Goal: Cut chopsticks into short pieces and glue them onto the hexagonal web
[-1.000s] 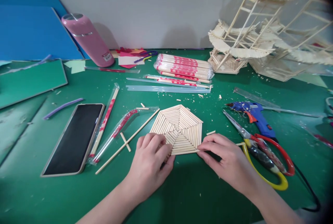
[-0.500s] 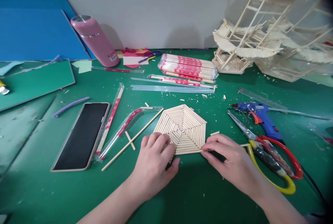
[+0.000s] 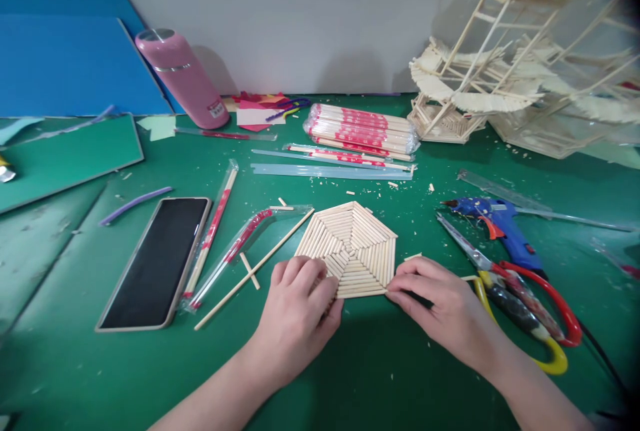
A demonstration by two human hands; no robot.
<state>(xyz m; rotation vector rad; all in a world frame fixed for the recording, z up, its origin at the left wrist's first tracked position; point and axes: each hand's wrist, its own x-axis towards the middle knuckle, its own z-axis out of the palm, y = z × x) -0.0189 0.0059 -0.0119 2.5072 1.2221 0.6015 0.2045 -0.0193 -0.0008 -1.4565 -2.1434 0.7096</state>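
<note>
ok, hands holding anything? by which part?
Both hands press the stick hexagon flat on the mat: left on its near-left corner, right at its near-right corner. Nothing lifted.

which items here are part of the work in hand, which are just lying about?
In hand:
left hand, pressing the near-left edge of the hexagonal stick panel
right hand, fingertips at the panel's near-right corner

Lying about:
scissors
blue glue gun
phone
pink bottle
wrapped chopsticks pack
stick model
</note>
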